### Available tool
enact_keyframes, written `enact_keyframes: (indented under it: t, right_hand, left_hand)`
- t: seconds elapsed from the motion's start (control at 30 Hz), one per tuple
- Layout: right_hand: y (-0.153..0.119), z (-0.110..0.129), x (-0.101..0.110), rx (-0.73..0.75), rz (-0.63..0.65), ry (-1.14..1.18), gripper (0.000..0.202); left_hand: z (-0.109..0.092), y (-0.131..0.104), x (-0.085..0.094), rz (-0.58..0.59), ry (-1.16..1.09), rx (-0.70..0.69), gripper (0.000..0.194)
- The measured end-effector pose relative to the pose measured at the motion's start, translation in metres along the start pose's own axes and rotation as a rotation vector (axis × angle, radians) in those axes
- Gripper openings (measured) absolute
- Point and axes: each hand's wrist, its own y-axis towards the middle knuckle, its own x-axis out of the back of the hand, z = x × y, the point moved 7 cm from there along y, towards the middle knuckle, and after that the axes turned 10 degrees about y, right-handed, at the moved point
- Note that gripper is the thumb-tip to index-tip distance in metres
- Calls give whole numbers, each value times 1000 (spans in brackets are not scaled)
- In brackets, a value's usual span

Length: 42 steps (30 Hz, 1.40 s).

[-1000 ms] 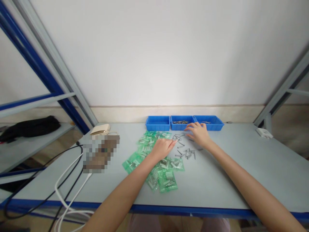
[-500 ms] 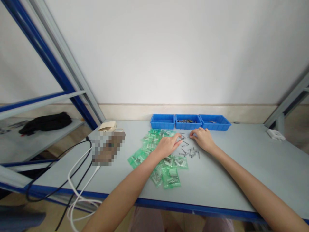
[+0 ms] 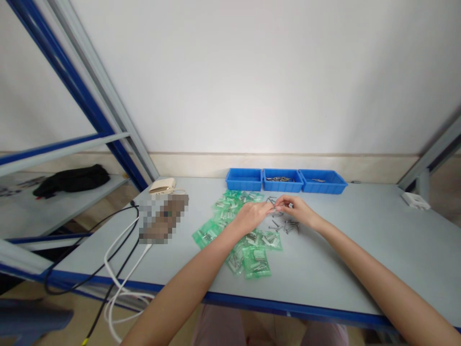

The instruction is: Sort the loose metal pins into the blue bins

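Observation:
My left hand is closed, fingertips together, above the pile of green-tinted plastic bags. Its tips meet those of my right hand, which pinches thumb against forefinger. A thin grey screw shows between the two hands, partly covered by the fingers. Just below and around the fingertips, several loose screws are scattered on the grey tabletop. The bags are clear enough to show small white plugs and metal pieces inside. My left forearm covers part of the pile.
Three blue bins stand along the wall: the left bin, a middle bin with a heap of metal screws, and the right bin with a few. A cream device, cables and a blurred-out object lie left; a white box sits right.
My right hand has moved left and met my left hand, its fingers now curled in a pinch. The left hand's fingers have closed together. The view has shifted slightly.

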Motion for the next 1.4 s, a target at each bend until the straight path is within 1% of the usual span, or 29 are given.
enact_keyframes:
  t: [0.1,0.2,0.37,0.47,0.63,0.77,0.9,1.07,1.17,1.27,1.33,1.4]
  right_hand:
    - [-3,3,-3,-21,51,40,28]
    - [-6,10,-5,-14,105,4,31]
    - [-8,22,-1,42,75,-118,30]
    - [-10,27,-4,65,97,-160,33]
    - [-13,31,-10,57,160,-128,41]
    - [-14,30,-7,44,118,-126,33]
    - [-13,33,-5,66,92,-139,31]
    - [-12,31,-3,34,92,-138,35]
    - [-12,28,-3,21,108,-138,39]
    - [-13,24,-6,10,155,-112,39]
    - [-14,24,-7,14,175,-92,36]
    - [-14,25,-7,35,167,-103,33]
  left_hand:
    - [0,0,5,-22,16,9,29]
    - [2,0,9,-35,23,58,31]
    - [4,0,10,-41,11,93,32]
    - [5,0,10,-55,-12,91,32]
    - [4,-2,12,-97,-29,66,31]
    - [6,-3,14,-135,-23,84,37]
    - [6,-3,12,-118,-30,89,39]
    - [6,-3,14,-102,-112,113,35]
    - [4,-3,13,-74,-113,96,34]
    - [3,-2,8,-38,-66,82,35]
    - [5,-1,7,-41,-55,98,34]
    - [7,-1,7,-52,-61,118,33]
